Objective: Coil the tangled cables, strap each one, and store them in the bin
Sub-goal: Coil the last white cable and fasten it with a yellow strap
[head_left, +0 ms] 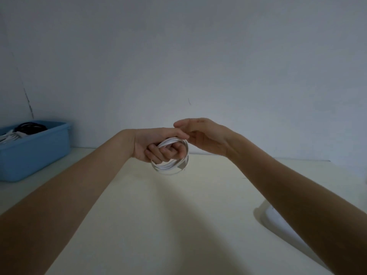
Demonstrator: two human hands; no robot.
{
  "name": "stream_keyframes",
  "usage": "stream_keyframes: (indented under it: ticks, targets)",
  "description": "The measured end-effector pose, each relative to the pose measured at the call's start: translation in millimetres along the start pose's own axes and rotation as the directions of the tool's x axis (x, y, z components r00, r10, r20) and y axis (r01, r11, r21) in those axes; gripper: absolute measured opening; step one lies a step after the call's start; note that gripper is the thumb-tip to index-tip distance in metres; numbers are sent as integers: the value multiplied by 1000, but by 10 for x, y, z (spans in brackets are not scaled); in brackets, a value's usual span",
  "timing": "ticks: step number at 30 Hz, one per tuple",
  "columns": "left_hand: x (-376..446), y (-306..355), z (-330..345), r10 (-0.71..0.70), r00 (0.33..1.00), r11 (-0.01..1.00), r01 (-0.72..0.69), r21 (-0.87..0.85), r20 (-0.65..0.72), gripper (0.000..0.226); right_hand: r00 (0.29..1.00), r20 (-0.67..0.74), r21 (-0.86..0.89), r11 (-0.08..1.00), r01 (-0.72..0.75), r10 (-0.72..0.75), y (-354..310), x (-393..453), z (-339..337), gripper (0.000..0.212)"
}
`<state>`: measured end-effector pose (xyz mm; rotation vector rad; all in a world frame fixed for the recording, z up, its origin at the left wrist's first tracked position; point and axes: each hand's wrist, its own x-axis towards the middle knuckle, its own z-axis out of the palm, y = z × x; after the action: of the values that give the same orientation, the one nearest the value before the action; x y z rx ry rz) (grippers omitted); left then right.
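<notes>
A white cable (pixel 170 165) is wound into a small round coil and held above the pale table (pixel 158 215), near its far edge. My left hand (pixel 156 145) grips the coil, with the fingers curled through its middle. My right hand (pixel 202 135) meets it from the right, and its fingertips touch the top of the coil beside my left thumb; whether they pinch the cable is hidden. The blue bin (pixel 33 153) stands at the far left and holds a coiled black cable (pixel 30 127) and some white cable (pixel 10 135).
A white object (pixel 278 219) lies on the table at the right, partly under my right forearm. A plain wall rises straight behind the table's far edge. My two forearms stretch across the table from the near corners.
</notes>
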<state>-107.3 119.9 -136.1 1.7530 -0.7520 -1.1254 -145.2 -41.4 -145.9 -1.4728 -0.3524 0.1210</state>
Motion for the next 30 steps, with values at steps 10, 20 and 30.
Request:
stream_keyframes:
  ticks: [10, 20, 30]
  targets:
    - [-10, 45, -156, 179, 973, 940, -213, -266, -147, 47, 939, -342, -257, 958, -126, 32, 159, 80, -117, 22]
    - [-37, 180, -168, 165, 967, 932, -217, -289, -194, 33, 897, 102, -549, 777, -310, 430, 610, -122, 174, 56]
    - [-260, 272, -252, 95, 985, 972, -123, -199, -145, 45, 962, 198, -320, 940, -117, 187, 587, -21, 277, 26]
